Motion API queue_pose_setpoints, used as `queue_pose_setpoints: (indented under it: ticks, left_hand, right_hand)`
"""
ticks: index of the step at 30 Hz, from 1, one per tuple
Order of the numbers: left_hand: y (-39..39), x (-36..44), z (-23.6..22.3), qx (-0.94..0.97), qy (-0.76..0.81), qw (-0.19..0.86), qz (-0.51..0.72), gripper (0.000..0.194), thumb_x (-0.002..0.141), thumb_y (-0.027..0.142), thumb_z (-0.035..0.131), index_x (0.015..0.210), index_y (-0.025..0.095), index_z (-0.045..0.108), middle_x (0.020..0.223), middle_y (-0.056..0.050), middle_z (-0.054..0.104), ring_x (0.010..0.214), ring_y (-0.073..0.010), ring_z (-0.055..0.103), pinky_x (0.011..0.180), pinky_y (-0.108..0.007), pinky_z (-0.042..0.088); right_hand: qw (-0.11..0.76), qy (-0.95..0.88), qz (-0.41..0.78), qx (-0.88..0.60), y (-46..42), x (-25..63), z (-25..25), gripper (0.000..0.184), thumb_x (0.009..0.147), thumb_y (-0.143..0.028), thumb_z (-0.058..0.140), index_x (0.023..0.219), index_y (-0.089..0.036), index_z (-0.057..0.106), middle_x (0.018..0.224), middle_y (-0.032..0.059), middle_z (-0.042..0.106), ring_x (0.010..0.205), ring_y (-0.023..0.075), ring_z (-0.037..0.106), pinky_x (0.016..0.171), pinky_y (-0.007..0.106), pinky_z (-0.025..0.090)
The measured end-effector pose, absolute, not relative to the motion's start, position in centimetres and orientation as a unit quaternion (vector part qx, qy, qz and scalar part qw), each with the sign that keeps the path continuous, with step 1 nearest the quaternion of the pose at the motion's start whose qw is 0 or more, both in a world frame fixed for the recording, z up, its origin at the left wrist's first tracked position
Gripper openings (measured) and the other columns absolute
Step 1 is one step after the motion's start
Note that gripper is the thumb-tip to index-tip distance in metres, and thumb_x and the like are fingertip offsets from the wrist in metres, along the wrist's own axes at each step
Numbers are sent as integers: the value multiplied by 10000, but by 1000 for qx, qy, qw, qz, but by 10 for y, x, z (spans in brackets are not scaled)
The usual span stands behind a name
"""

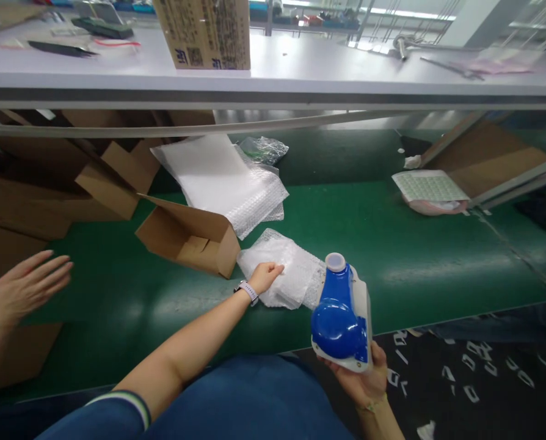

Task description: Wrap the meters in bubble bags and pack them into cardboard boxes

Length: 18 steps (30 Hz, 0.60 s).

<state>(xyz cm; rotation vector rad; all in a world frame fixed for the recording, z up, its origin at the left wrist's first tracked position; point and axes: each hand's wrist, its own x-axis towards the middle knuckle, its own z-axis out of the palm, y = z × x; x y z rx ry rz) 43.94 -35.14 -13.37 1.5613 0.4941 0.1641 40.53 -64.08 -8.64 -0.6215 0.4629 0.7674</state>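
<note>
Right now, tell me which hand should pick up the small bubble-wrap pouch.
Left: the left hand rests on the bubble-wrap pouch, while the right hand is full, holding the blue-and-white device.

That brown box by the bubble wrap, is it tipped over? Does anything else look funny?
Yes. The cardboard box lies on its side on the green belt, its open end facing left with flaps spread. Beside it the left hand rests on a bubble wrap bag. White scraps litter the dark floor at right.

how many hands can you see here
3: the wearer's left hand on a clear bubble-wrap bag; right hand holding a blue and white plastic device; another person's hand at far left.
</note>
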Motion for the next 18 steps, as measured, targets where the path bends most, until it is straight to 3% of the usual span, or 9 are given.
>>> queue_pose_setpoints:
  ticks: [6, 10, 14, 18]
  left_hand:
    - [-349, 440, -142, 690, 215, 691, 22, 356, 630, 433, 681, 627, 180, 430, 527, 65, 457, 481, -80, 416, 468, -202, 295]
    - [-362, 452, -129, 687, 201, 698, 28, 432, 631, 474, 689, 595, 191, 365, 497, 82, 381, 458, -64, 356, 447, -200, 268]
    - [-372, 467, -76, 680, 162, 712, 67, 504, 663, 521, 688, 551, 179, 336, 495, 76, 327, 454, -40, 291, 437, -193, 228]
    - [-352, 471, 16, 542, 104, 813, 185, 485, 645, 569, 710, 623, 157, 454, 537, 52, 406, 443, -43, 367, 432, -179, 282]
  right_hand:
    - [836, 233, 361, -343, -648, 421, -89, 477, 640, -365, 738, 1097, -281, 627, 982, 43, 711, 919, 262, 638, 925, 564, 418]
    - [815, 226, 370, -386, -650, 433, -91, 527, 610, -286, 769, 1111, -209, 627, 954, 73, 715, 893, 257, 652, 924, 490, 456]
    - [796, 224, 391, -403, -653, 441, -94, 586, 622, -290, 759, 1170, -162, 595, 954, 102, 711, 897, 278, 656, 904, 485, 474]
    - [795, 231, 396, -397, -667, 446, -98, 588, 641, -317, 751, 1193, -207, 581, 1008, 82, 703, 974, 274, 636, 907, 456, 484]
